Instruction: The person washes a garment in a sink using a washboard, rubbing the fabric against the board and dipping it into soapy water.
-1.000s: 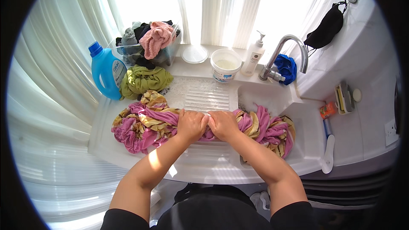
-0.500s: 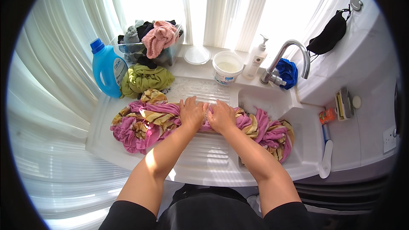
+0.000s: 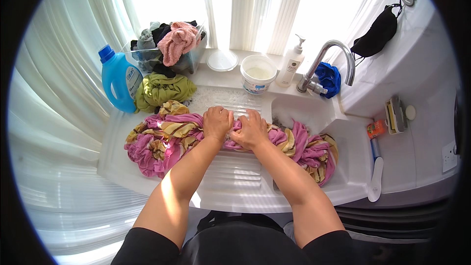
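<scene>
A wet pink and yellow cloth [image 3: 184, 126] lies twisted lengthwise across the white washboard sink [image 3: 230, 174]. My left hand [image 3: 217, 122] is curled over the middle of the cloth, knuckles up. Close beside it, my right hand [image 3: 251, 130] wraps the same stretch, its thumb toward the left hand. The cloth's left end is bunched on the ridged board, while its right end hangs over the basin [image 3: 299, 110]. Beyond the hands, suds [image 3: 216, 99] cover the far ridges. My palms and the cloth beneath them are hidden.
A green garment [image 3: 164, 91] lies by a blue detergent bottle [image 3: 120, 81]. Behind are a clear bin [image 3: 196, 56] of clothes, a round lid [image 3: 222, 61], a white tub [image 3: 258, 74], a pump bottle [image 3: 290, 64] and the faucet [image 3: 348, 61]. A white-handled brush [image 3: 376, 181] rests at right.
Both hands have shifted slightly away from me on the cloth, and their fingers are more curled. The gap between them is a little wider. The view has moved slightly.
</scene>
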{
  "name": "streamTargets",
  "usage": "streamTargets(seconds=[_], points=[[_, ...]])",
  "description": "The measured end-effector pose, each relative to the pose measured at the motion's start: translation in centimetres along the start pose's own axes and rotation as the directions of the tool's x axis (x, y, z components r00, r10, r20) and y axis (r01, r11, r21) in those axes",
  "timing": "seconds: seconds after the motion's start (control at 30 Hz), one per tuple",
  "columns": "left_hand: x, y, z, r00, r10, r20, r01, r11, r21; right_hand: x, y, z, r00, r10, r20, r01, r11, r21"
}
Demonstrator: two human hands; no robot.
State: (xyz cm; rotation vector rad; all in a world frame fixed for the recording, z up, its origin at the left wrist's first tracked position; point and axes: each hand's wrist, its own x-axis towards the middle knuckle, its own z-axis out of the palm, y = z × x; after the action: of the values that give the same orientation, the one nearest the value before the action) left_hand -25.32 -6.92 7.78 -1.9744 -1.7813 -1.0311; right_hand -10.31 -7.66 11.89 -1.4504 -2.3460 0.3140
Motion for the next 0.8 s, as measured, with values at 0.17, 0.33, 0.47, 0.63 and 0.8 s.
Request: streamTargets(seconds=[0.17, 0.33, 0.47, 0.63, 0.8], points=[[-4.6, 1.5, -9.6, 0.936, 0.253, 0.244, -0.157, 0.921, -0.356, -9.0, -0.5, -1.9, 0.897, -0.418, -0.141, 0.429, 0.901, 0.063], [-10.6, 2.2, -14.4, 0.883, 0.438, 0.171, -0.355, 0.86, -0.368, -13.8, 0.5, 0.9, 0.653, -0.658, -0.374, 0.659, 0.737, -0.147], [-3.2, 0.1, -4.4, 0.959, 0.013, 0.284, -0.012, 1.0, -0.004, -2.3, -0.1, 1.6, 0.955, -0.27, -0.12, 0.282, 0.954, 0.101], [-0.8, 0.6, -0.7, 0.997, 0.045, 0.063, -0.04, 0.997, -0.072, -0.2, 0.2, 1.2, 0.958, -0.027, -0.286, -0.025, 0.984, -0.177], [-7.9, 3.6, -12.8, 0.953, 0.268, 0.142, -0.2, 0.908, -0.369, -12.1, 0.5, -1.7, 0.835, -0.499, -0.232, 0.513, 0.858, 0.002]])
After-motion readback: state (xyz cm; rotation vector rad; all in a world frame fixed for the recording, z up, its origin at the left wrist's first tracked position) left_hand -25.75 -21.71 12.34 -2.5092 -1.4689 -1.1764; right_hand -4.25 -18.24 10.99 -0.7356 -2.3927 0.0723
